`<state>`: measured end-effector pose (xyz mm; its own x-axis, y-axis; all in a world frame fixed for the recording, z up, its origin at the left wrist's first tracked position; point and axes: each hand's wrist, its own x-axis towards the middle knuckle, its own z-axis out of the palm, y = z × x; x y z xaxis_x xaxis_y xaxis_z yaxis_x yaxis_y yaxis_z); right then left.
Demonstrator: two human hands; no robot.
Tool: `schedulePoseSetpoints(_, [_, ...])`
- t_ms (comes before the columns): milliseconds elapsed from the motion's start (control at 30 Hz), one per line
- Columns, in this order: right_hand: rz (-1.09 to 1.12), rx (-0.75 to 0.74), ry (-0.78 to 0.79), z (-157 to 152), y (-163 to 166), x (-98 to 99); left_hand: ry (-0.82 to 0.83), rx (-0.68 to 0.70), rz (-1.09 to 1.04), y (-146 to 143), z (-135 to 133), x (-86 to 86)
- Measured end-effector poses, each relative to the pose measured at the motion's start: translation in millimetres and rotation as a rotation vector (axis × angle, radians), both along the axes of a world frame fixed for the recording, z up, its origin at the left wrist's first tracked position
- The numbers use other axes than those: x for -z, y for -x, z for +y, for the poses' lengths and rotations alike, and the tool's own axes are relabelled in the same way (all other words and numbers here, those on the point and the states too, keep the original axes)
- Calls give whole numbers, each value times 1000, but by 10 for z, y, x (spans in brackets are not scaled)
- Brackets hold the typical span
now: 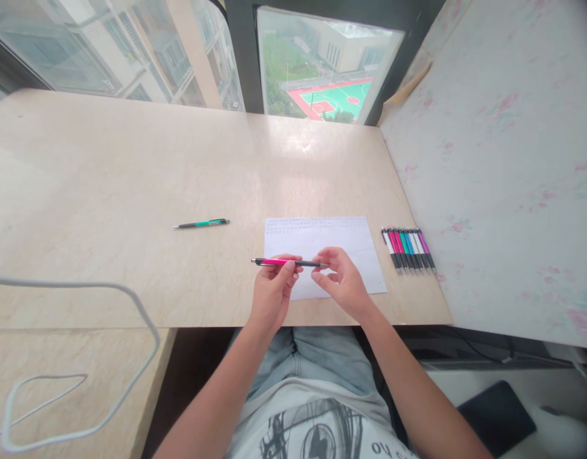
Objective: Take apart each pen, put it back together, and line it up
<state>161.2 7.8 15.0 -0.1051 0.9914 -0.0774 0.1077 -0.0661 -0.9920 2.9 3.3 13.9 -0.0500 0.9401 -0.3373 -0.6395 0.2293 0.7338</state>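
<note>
Held level over the paper is a pink and black click pen (pixel 274 262), its black grip and pointed tip toward the right. Whether it is a ballpoint or a mechanical pencil I cannot tell. My left hand (pixel 273 290) pinches it around the middle between thumb and fingers. At the tip end is my right hand (pixel 344 280), thumb and index finger apart, fingertips close to the tip; contact there is unclear. Beneath both hands lies a white sheet of paper (pixel 322 239) with lines of small writing along its top.
A green and black pen (pixel 202 224) lies to the left. Several pens in different colours (pixel 408 250) are lined up side by side near the floral wall (pixel 504 166). A grey cable (pixel 83 285) loops over the desk (pixel 131 172) at left. Windows stand behind.
</note>
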Motion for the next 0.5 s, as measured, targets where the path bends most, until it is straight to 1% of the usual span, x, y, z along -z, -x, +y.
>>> schedulePoseSetpoints(100, [37,-5,59,20,26,-3,11,6,-17,-9,-6,8])
schedulePoseSetpoints(267, [59,124,68,60,24,-82,42,-25,-44,-8,-7,8])
schedulePoseSetpoints(367, [89,124,102,56,5,-87,59,-20,-53,-4,0,10])
schedulePoseSetpoints(500, [114,127,112,37,-29,-28,78,-12,-91,11,13,30])
